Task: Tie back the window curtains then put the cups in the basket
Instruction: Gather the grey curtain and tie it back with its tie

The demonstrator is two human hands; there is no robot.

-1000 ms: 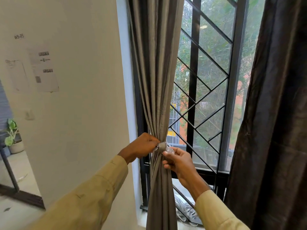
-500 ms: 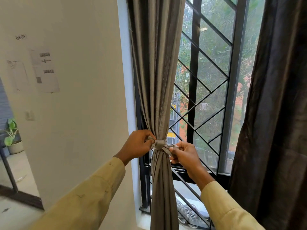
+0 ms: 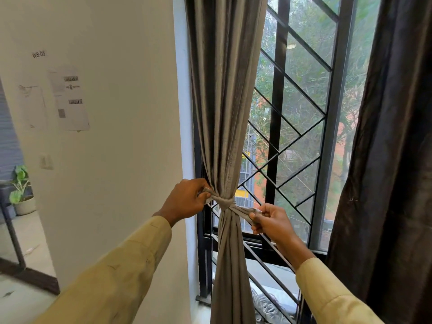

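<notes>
Grey-taupe curtain (image 3: 225,113), pleated with a slight sheen, is hung at centre frame against the left side of the window (image 3: 301,141) and is gathered tight at lower centre by a tie-back (image 3: 225,203) of matching fabric. One tie end is gripped by the left hand (image 3: 187,202), closed, just left of the knot; the other end is pinched by the right hand (image 3: 272,222), closed, at lower right of the knot. Two curtains are counted: a second, darker curtain (image 3: 395,148) is seen loose at right frame. Two paper sheets (image 3: 70,99) are stuck on the wall (image 3: 117,113), upper left. One potted plant (image 3: 21,192) is seen at the left edge.
</notes>
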